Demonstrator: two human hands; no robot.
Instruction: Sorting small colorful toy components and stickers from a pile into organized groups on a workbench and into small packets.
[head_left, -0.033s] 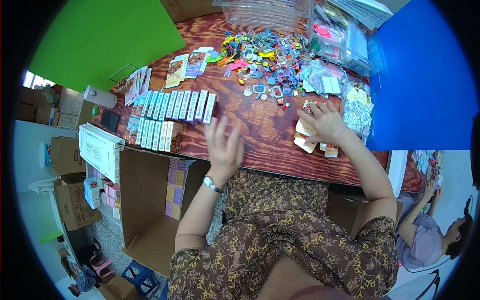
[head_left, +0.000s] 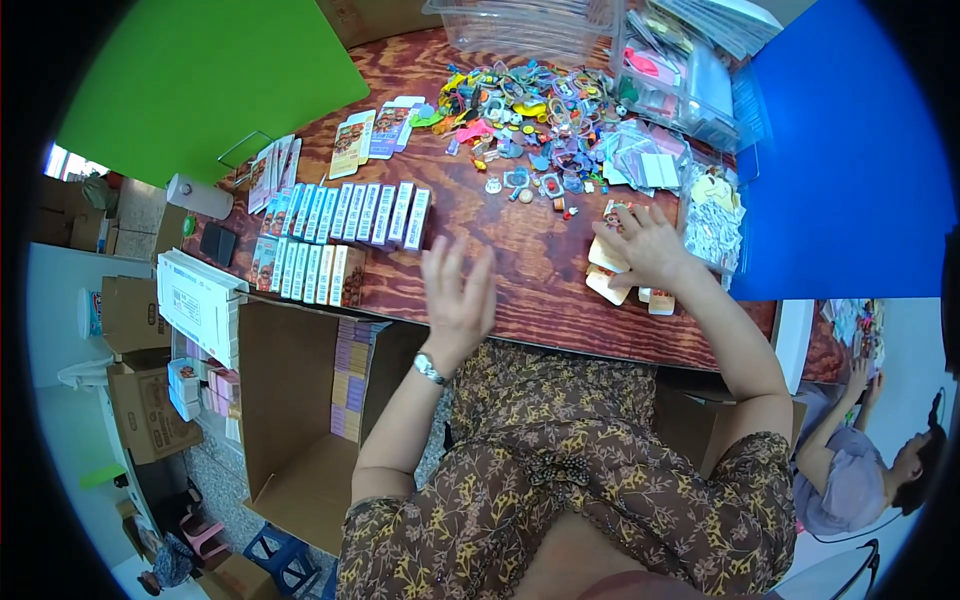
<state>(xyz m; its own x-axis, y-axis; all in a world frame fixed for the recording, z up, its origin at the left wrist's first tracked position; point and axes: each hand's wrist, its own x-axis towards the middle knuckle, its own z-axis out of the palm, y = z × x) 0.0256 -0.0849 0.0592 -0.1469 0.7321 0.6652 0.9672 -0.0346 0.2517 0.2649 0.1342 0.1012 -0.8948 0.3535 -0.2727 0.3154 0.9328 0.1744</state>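
Note:
My left hand (head_left: 460,295), a watch (head_left: 430,368) on its wrist, hovers over the near edge of the wooden table (head_left: 500,225). Its fingers are apart and slightly blurred, with nothing in them. To its left stand two rows of small upright boxes (head_left: 385,215), the far row longer than the near one. My right hand (head_left: 655,250) lies with spread fingers on several small printed cards or flat cartons (head_left: 607,285), partly hidden under the palm. Past it spreads a heap of colourful small trinkets (head_left: 540,110).
Flat printed cartons (head_left: 352,143) lie beyond the box rows. Clear bins (head_left: 680,80) and a bag of pale pieces (head_left: 714,215) stand at the right. Green (head_left: 210,80) and blue panels (head_left: 850,160) flank the table. An open carton (head_left: 290,400) sits below left. Another person (head_left: 850,475) works at far right.
My left hand has shifted slightly to the right, away from the box rows. My right hand stays on the cards, nearly unmoved.

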